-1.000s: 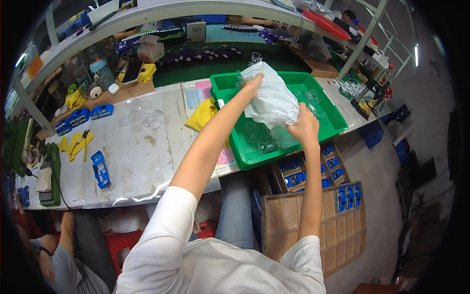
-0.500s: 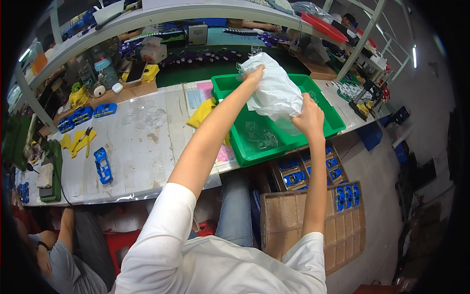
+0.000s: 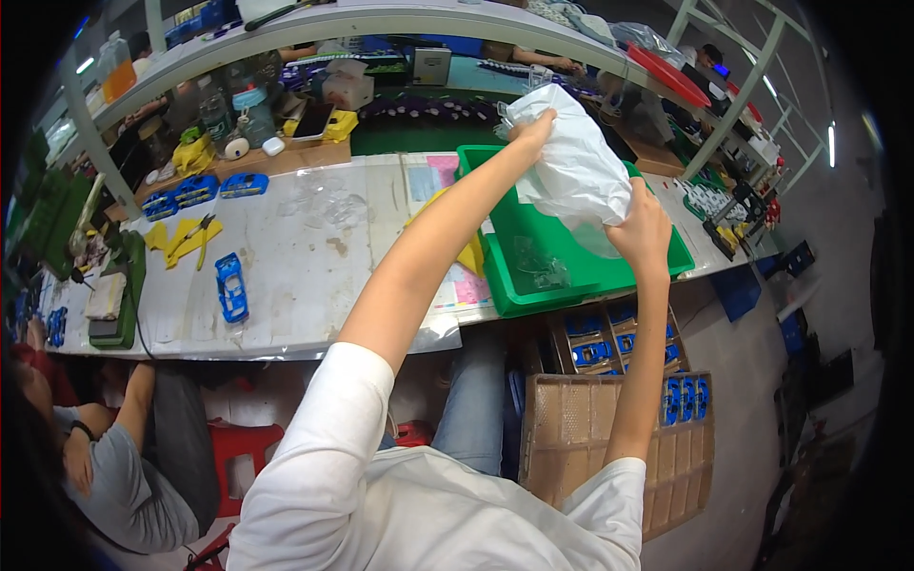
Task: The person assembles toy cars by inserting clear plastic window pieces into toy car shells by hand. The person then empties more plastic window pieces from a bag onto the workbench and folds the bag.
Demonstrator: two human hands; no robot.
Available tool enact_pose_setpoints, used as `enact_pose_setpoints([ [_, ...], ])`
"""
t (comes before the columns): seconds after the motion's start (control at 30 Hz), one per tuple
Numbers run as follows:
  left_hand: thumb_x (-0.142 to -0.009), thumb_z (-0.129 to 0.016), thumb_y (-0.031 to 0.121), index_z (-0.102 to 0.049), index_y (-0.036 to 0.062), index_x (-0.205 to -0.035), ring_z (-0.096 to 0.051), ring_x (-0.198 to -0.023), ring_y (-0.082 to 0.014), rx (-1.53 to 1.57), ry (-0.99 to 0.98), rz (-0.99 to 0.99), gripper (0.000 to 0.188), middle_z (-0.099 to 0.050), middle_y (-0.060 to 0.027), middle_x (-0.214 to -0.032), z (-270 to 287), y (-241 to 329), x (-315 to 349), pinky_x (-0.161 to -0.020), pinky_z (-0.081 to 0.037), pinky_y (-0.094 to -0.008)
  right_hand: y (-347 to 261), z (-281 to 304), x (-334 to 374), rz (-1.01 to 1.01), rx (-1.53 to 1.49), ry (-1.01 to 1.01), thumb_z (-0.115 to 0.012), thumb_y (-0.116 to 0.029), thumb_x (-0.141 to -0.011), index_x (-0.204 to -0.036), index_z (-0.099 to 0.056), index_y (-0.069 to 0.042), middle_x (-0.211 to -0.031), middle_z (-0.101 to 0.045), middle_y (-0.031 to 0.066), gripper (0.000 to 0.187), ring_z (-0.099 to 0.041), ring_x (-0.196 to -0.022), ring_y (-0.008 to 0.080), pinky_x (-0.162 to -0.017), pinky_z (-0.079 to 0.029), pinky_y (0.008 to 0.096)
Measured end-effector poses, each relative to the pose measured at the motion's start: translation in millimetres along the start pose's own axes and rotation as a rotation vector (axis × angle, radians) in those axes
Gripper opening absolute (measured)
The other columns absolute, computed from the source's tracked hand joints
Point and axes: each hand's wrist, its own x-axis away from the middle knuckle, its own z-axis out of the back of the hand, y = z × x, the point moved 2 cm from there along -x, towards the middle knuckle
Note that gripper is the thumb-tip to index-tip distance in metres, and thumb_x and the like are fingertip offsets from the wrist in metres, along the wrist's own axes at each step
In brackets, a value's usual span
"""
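A crumpled white plastic bag [image 3: 577, 157] is held tilted above a green tray [image 3: 533, 303]. My left hand [image 3: 535, 133] grips the bag's upper left edge, its fingers closed on the plastic. Lower on the right, my right hand [image 3: 644, 228] is closed round the bag's other end. Clear plastic pieces show beside the bag near my left hand. Several more clear plastic parts [image 3: 545, 271] lie in the tray's near left corner. The bag hides the far part of the tray and whatever it contains.
Blue toy car bodies [image 3: 231, 287] and yellow-handled pliers [image 3: 202, 240] lie on the table to the left, with loose clear parts [image 3: 328, 205] nearer the middle. A compartmented brown tray [image 3: 581, 419] holding blue cars sits below right. A seated person [image 3: 124, 457] is at lower left.
The whole view has shifted, so the table appears farther right. Both hands still hold the white bag over the green tray, in nearly the same pose.
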Motion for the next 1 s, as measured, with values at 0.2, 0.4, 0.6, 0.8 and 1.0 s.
enact_pose_setpoints([
  [0.2, -0.062, -0.068, 0.047, -0.039, -0.0149, -0.120, -0.043, -0.117, -0.0290, 0.045, 0.019, -0.066, 0.090, -0.038, -0.0247, -0.129, 66.8, 50.2, -1.7, -0.095, -0.037, -0.0316, -56.3, 13.8, -18.6, 0.017, -0.067, -0.048, -0.066, -0.013, -0.059, -0.097, -0.047, -0.003, -0.086, -0.059, 0.0175, 0.044, -0.057, -0.080, 0.0378, -0.064, -0.045, 0.0426],
  [0.4, -0.068, -0.067, 0.043, -0.038, -0.0108, -0.125, -0.043, -0.117, -0.0257, 0.103, 0.022, -0.101, 0.083, -0.039, -0.0202, -0.131, 179.6, 99.9, -1.0, -0.094, -0.037, -0.0327, -132.3, 11.1, -37.0, 0.179, -0.167, 0.021, -0.066, -0.015, -0.060, -0.097, -0.047, -0.003, -0.087, -0.059, 0.0156, 0.043, -0.058, -0.079, 0.0355, -0.064, -0.046, 0.0407],
  [0.6, -0.076, -0.061, 0.042, -0.029, -0.0018, -0.133, -0.041, -0.117, -0.0266, 0.129, -0.015, -0.101, 0.078, -0.037, -0.0175, -0.132, 273.0, 110.7, 64.4, -0.097, -0.034, -0.0356, -198.2, -27.4, -34.6, 0.270, -0.212, -0.012, -0.066, -0.010, -0.053, -0.092, -0.046, -0.004, -0.080, -0.058, 0.0161, 0.044, -0.059, -0.073, 0.0338, -0.061, -0.048, 0.0400],
  [0.8, -0.076, -0.060, 0.043, -0.031, -0.0012, -0.132, -0.042, -0.116, -0.0252, 0.146, 0.100, -0.056, 0.077, -0.040, -0.0166, -0.130, 404.3, 75.4, 86.4, -0.097, -0.034, -0.0344, -282.0, -73.4, -10.7, 0.348, -0.384, -0.155, -0.066, -0.011, -0.052, -0.087, -0.044, -0.003, -0.076, -0.057, 0.0173, 0.042, -0.059, -0.068, 0.0354, -0.059, -0.049, 0.0414],
  [1.0, -0.069, -0.067, 0.044, -0.036, -0.0071, -0.127, -0.044, -0.114, -0.0250, 0.089, 0.335, 0.010, 0.084, -0.043, -0.0169, -0.128, 499.0, 27.1, 68.5, -0.096, -0.035, -0.0334, -318.8, -112.1, 8.0, 0.383, -0.468, -0.287, -0.066, -0.014, -0.054, -0.089, -0.045, -0.002, -0.078, -0.059, 0.0190, 0.042, -0.059, -0.070, 0.0367, -0.062, -0.049, 0.0428],
])
